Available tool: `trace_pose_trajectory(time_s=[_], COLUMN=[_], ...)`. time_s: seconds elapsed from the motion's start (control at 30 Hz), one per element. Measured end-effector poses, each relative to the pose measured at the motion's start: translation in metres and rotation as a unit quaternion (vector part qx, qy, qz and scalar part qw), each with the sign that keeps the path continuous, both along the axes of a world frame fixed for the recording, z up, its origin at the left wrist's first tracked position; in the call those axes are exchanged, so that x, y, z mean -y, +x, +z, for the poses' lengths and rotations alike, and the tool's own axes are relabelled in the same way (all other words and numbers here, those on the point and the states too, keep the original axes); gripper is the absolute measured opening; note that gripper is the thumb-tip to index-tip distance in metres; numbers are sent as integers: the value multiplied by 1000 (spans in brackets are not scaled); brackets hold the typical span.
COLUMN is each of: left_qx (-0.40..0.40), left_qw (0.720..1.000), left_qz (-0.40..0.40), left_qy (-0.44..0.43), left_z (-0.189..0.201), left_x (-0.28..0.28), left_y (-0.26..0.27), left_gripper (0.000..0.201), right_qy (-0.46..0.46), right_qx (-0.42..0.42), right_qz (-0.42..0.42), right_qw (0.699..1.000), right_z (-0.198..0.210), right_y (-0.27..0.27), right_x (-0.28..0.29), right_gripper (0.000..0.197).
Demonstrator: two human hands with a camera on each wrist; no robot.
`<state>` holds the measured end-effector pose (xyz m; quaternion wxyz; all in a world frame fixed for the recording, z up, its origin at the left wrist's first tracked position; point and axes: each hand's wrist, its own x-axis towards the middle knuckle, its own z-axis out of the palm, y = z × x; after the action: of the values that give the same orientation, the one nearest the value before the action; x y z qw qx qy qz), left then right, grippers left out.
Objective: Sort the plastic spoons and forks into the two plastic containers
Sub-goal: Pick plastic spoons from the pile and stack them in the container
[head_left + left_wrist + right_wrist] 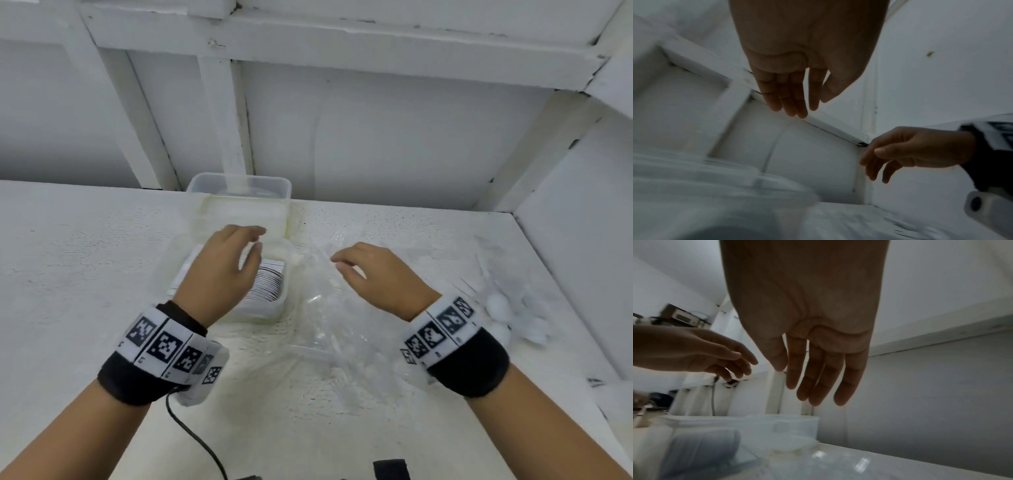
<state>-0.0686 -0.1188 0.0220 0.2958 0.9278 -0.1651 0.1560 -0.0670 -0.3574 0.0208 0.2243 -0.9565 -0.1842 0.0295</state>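
Two clear plastic containers stand at the back middle of the table. The far container [239, 186] looks empty. The near container [274, 301] holds a packed row of white cutlery [269, 282]. My left hand [236, 250] hovers over the near container, fingers relaxed, holding nothing. My right hand [359, 270] hovers above a crumpled clear plastic bag [329, 325], fingers loosely bent and empty. A pile of white plastic spoons [513, 315] lies to the right of my right wrist. In the wrist views, both the left hand [795, 104] and the right hand [813, 386] show straight, empty fingers.
A white wall with wooden framing [222, 113] rises right behind the containers, and a side wall [582, 257] closes the table on the right. A black cable [195, 435] runs off the left wristband toward the front edge. A small dark object [390, 469] sits at the front edge.
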Motion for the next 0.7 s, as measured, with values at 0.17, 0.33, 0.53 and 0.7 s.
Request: trace_pose_trajectory(time_s=[0.17, 0.33, 0.53, 0.7], left_qx=[-73, -152, -182, -187], left_qw=[981, 945, 877, 830], left_qz=[-181, -269, -359, -371], left_qy=[13, 109, 262, 372], left_z=[-9, -31, -36, -42], left_x=[77, 145, 213, 246], left_y=[-11, -10, -4, -3], left_gripper=[42, 31, 36, 39], right_qy=[-23, -34, -90, -93], right_qx=[-43, -59, -74, -94], right_qz=[-105, -193, -217, -206], right_qw=[993, 979, 969, 970], right_z=[-11, -35, -53, -61], right_y=[-48, -84, -99, -104], right_x=[89, 149, 170, 170], right_gripper=[28, 25, 28, 29])
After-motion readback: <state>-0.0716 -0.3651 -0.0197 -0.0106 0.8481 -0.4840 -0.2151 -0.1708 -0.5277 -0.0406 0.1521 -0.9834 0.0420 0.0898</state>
